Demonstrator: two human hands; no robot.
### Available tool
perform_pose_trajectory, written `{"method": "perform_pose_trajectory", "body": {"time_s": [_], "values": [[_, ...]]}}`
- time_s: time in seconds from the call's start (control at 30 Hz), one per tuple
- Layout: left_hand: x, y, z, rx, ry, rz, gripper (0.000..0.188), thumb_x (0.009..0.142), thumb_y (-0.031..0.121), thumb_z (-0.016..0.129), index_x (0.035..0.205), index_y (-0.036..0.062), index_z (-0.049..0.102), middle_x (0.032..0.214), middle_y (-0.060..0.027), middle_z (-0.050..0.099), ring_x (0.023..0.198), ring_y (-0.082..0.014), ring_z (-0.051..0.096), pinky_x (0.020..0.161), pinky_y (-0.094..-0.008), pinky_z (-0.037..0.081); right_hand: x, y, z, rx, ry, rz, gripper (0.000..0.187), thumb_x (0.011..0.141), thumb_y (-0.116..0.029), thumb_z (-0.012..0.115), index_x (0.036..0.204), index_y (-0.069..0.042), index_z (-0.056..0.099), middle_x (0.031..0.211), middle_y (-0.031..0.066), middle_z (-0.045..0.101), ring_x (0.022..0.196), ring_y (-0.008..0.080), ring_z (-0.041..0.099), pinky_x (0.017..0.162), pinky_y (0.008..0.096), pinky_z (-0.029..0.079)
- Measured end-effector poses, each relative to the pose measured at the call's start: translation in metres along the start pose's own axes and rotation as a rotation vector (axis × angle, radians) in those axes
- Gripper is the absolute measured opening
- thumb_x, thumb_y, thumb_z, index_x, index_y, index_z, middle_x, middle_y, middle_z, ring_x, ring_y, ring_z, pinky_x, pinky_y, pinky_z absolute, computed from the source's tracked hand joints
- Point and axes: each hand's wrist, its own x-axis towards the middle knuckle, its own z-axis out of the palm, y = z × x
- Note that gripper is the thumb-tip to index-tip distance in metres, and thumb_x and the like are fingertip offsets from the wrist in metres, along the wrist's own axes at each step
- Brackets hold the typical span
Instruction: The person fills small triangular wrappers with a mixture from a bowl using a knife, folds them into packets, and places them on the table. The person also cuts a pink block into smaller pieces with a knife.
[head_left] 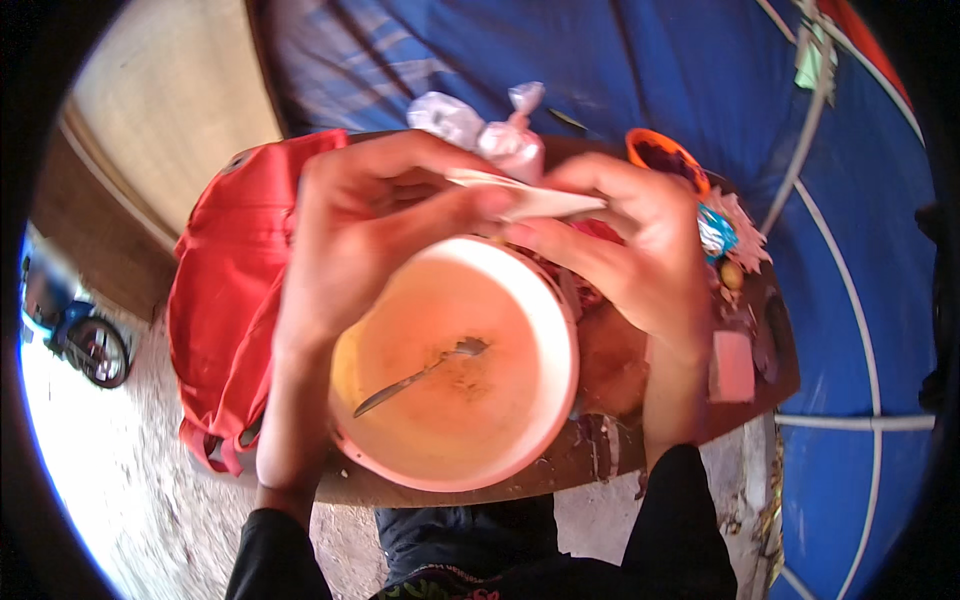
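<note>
Both my hands are raised over the far rim of a big pale basin (562, 340). Between them is a small, pale, flat packet (545, 204), slightly blurred, and I cannot make out exactly what kind it is. My left hand (375, 215) pinches its left end between thumb and fingers. On the other end, my right hand (630, 240) has its thumb below and its fingers curled above. Inside the basin a metal spoon (405, 382) lies slanted on the bottom, with dark specks of powder around its bowl.
The basin stands on a dark table (612, 350). A red bag (240, 270) lies at the left. Behind my hands are tied plastic bags (513, 147). To the right are an orange bowl (640, 142), a blue-silver wrapper (714, 232) and a pink block (733, 367). Blue tarpaulin (640, 60) hangs behind.
</note>
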Motion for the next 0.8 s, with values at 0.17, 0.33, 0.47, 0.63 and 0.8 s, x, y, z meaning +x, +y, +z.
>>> {"method": "perform_pose_trajectory", "body": {"time_s": [0.17,0.33,0.47,0.63,0.8], "values": [[0.001,0.007,-0.001,0.09,0.019,-0.106,0.023,0.102,0.009,0.059,0.113,-0.0049,0.073,0.092,-0.0145,0.076,0.078,-0.0178,0.073,0.074,-0.0283,0.057,0.008,0.004,-0.011,0.147,-0.038,-0.132,0.02,0.087,0.001,0.08,0.104,0.007,0.071,0.094,0.0083,0.075,0.087,0.0111,0.071,0.075,0.0235,0.057],[0.005,-0.001,-0.013,0.226,0.098,0.006,0.026,0.101,0.009,0.049,0.111,-0.0053,0.068,0.104,-0.0166,0.072,0.083,-0.019,0.071,0.079,-0.0296,0.057,-0.002,0.002,-0.062,0.033,0.194,-0.228,0.022,0.09,-0.01,0.079,0.108,0.002,0.074,0.091,0.0089,0.076,0.081,0.009,0.07,0.071,0.0211,0.055],[0.007,-0.004,-0.034,0.119,0.022,0.158,0.017,0.092,0.011,0.033,0.084,0.0026,0.045,0.096,-0.0179,0.058,0.084,-0.0263,0.066,0.085,-0.0377,0.053,-0.019,0.009,-0.158,-0.04,0.637,-0.2,0.029,0.093,-0.015,0.074,0.115,0.003,0.071,0.101,0.0158,0.075,0.086,0.0193,0.074,0.08,0.0304,0.059],[0.007,-0.007,-0.048,0.1,-0.019,0.167,0.02,0.093,0.02,0.035,0.083,0.0047,0.042,0.092,-0.0164,0.053,0.084,-0.028,0.064,0.085,-0.0382,0.051,-0.06,0.068,-0.296,-0.073,0.979,-0.061,0.032,0.093,-0.014,0.073,0.118,0.007,0.068,0.109,0.017,0.074,0.094,0.023,0.074,0.083,0.034,0.06],[0.006,-0.004,-0.039,0.094,-0.03,0.134,0.024,0.094,0.021,0.037,0.086,0.0007,0.047,0.093,-0.0158,0.054,0.085,-0.0274,0.064,0.086,-0.0377,0.051,-0.104,0.175,-0.367,-0.579,1.007,0.834,0.044,0.088,-0.03,0.079,0.118,0.001,0.07,0.113,0.0153,0.074,0.098,0.0197,0.071,0.078,0.0331,0.058]]}}
